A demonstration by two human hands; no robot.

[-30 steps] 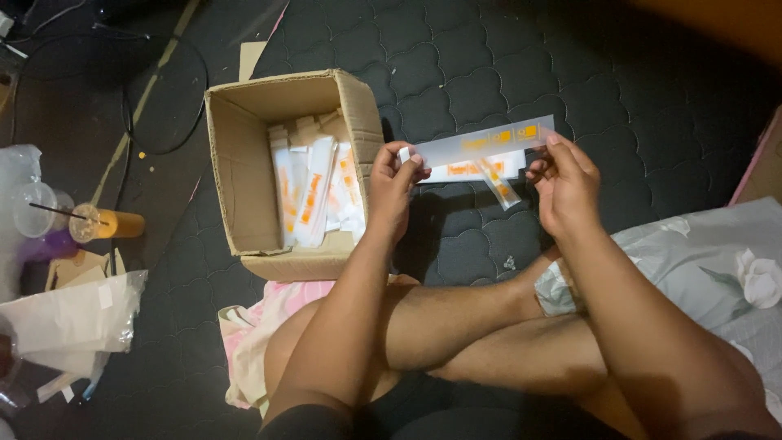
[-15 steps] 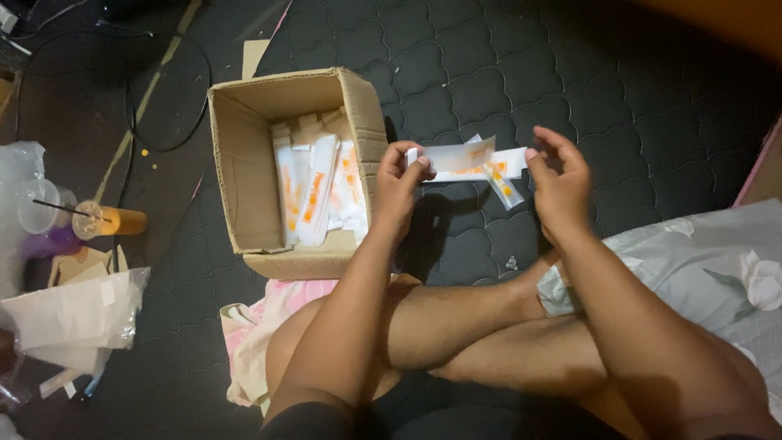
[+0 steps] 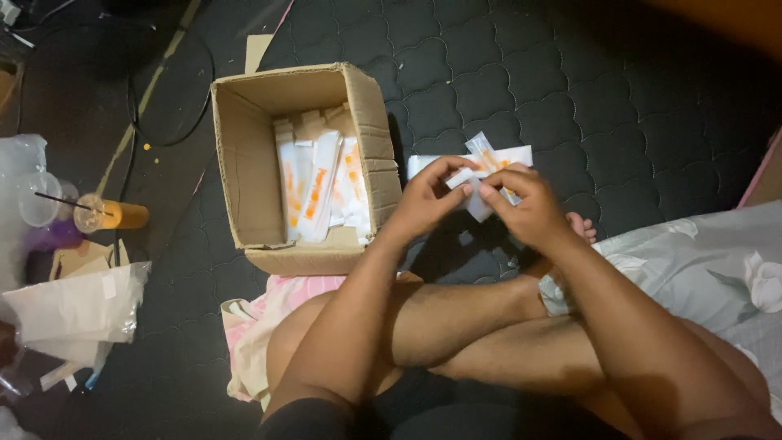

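White-and-orange flat paper sachets (image 3: 481, 167), a small bundle, exact count unreadable: at least two overlap, one lying roughly left-right, one thinner piece crossing it on a diagonal toward upper left. Bundle sits above the dark quilted mat (image 3: 570, 90), just right of the open brown cardboard box (image 3: 244, 155). Left hand (image 3: 423, 200) and right hand (image 3: 529, 212), both pinched closed on the bundle, fingertips meeting at its middle. Box holds more of the same sachets (image 3: 322, 191), roughly six or more, long axes running toward and away from the person, stacked against the right wall. One orange-filled plastic cup with straw (image 3: 110, 216) far left.
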